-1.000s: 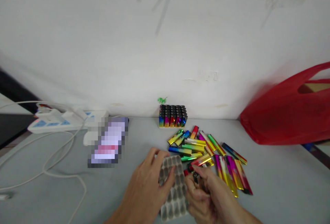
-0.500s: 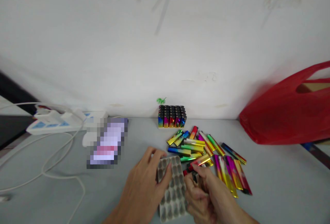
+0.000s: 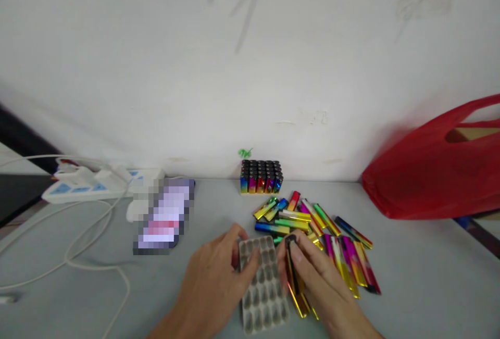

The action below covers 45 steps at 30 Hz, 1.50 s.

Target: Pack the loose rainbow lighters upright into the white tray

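Observation:
A pale grey tray (image 3: 265, 294) with rows of small oval cells lies on the table, and no lighters show in its cells. My left hand (image 3: 219, 276) grips its left edge, thumb over the top and fingers down the side. Just right of the tray, my right hand (image 3: 322, 279) is closed around a few lighters (image 3: 297, 294) with black tops and gold lower ends; how many is partly hidden. Loose shiny lighters (image 3: 295, 216) in mixed colours lie beyond that hand, and more lighters (image 3: 351, 263) are to its right.
A block of upright lighters (image 3: 261, 177) stands against the white wall (image 3: 250, 68). At the left are a phone (image 3: 166, 214) with a blurred screen, a power strip (image 3: 105, 183) and white cables (image 3: 66, 250). A red bag (image 3: 433, 172) sits at the right.
My right hand has turned and opened out somewhat, bringing the held lighters into view. Red-topped lighters near its fingertips no longer show on the pile. My left hand and the tray are nearly still.

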{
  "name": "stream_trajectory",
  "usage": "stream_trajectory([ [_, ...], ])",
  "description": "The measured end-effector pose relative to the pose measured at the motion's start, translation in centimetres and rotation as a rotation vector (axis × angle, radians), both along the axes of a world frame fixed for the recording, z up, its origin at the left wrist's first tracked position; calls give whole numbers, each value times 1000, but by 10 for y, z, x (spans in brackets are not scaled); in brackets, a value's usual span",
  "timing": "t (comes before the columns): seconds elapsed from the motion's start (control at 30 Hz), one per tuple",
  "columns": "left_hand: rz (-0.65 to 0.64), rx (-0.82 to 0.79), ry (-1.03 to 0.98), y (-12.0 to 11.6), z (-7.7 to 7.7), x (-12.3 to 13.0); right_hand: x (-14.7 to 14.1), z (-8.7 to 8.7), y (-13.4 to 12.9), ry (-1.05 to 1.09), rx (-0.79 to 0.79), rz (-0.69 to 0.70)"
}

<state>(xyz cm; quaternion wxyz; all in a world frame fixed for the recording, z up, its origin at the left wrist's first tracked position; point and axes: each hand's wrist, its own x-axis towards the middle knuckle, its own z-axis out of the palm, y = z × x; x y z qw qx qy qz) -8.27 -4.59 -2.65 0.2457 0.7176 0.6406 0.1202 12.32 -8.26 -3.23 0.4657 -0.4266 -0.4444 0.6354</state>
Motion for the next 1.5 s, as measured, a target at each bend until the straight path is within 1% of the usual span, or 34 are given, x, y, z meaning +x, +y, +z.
stream_trajectory([
  [0.07,-6,-9,-59,2,0,0,3,3,-1,-211,232,-17],
  [0.1,-10,-6,-80,2,0,0,5,2,-1,-290,319,-17],
  [0.17,-22,-21,-105,3,-1,0,9,0,0,-364,413,-18],
  [0.23,-39,-59,-124,4,-1,-1,11,-4,1,-370,421,-54],
  [0.3,-56,-85,-147,4,0,-3,9,-7,4,-357,390,-91],
  [0.47,-79,-104,-236,8,-1,-9,-8,-9,13,-329,322,-151],
  [0.6,-76,-156,-339,14,-10,-15,-28,-8,20,-311,198,-143],
  [0.7,-71,-169,-406,17,-14,-17,-36,-1,22,-385,196,-121],
  [0.77,-77,-171,-432,17,-13,-18,-37,5,22,-483,238,-97],
  [0.87,-87,-161,-418,16,-8,-17,-32,12,22,-650,345,-45],
  [0.97,-84,-153,-393,16,-4,-16,-29,15,25,-755,454,30],
  [1.07,-93,-151,-394,18,-5,-18,-31,17,29,-861,531,131],
  [1.17,-123,-141,-462,20,-10,-21,-33,26,34,-929,548,196],
  [1.23,-125,-143,-498,21,-13,-22,-30,35,38,-920,544,185],
  [1.33,-103,-178,-490,21,-14,-23,-19,43,51,-960,562,93],
  [1.4,-90,-197,-480,21,-13,-22,-12,41,63,-1111,633,42],
  [1.5,-76,-210,-482,20,-11,-21,-5,31,79,-1388,792,81],
])
